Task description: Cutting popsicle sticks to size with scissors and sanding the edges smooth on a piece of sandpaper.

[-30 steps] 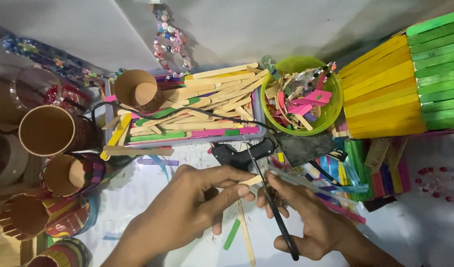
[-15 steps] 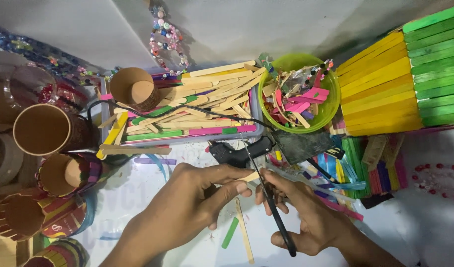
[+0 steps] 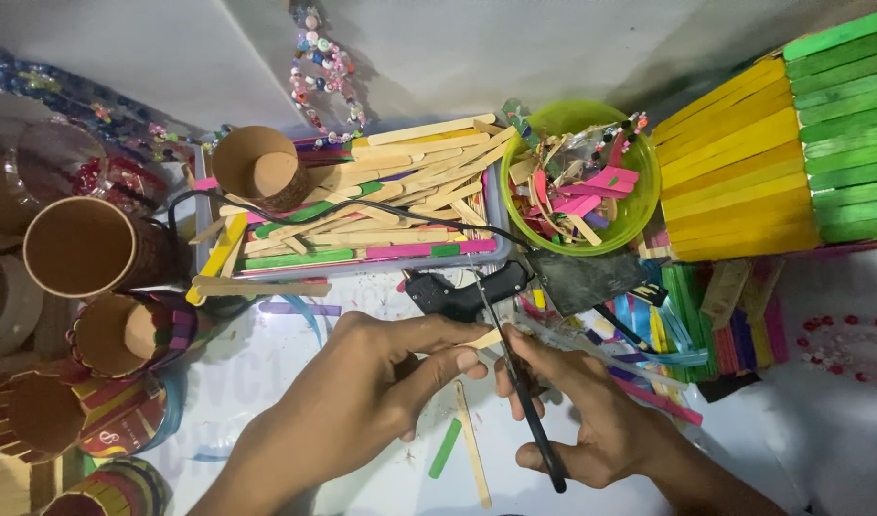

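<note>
left hand [image 3: 362, 382] pinches a short plain stick [image 3: 483, 338] betw thumb & fingers [image 3: 448, 368], closed tight on it, stick tip poking out to the right. right hand [image 3: 591, 411] grips black scissors [image 3: 524, 392] – fingers wrapped round the handles low down, blades running up past the stick end, touching or just beside it; can't tell how far the blades are apart. both hands sit low centre over the white bench [image 3: 267, 363].

just above the hands lies a black glue gun [image 3: 462, 294], its cord looping up-left across a tray [image 3: 496, 205] heaped w/ plain & coloured sticks. a brown tube [image 3: 262, 170] stands at the tray's left end. right of the tray – a green bowl [image 3: 639, 205] full of stick scraps & pink bits. far right, a big block of yellow and green sticks [image 3: 773, 162]. below it a pile of flat coloured sticks [image 3: 725, 325]. left edge: more open brown tubes [image 3: 80, 248]. on the bench under the hands, one plain stick [image 3: 472, 444] and a green piece [image 3: 446, 449] beside it. beads [image 3: 319, 67] strung along the top, red ones [image 3: 840, 339] scattered at right.
</note>
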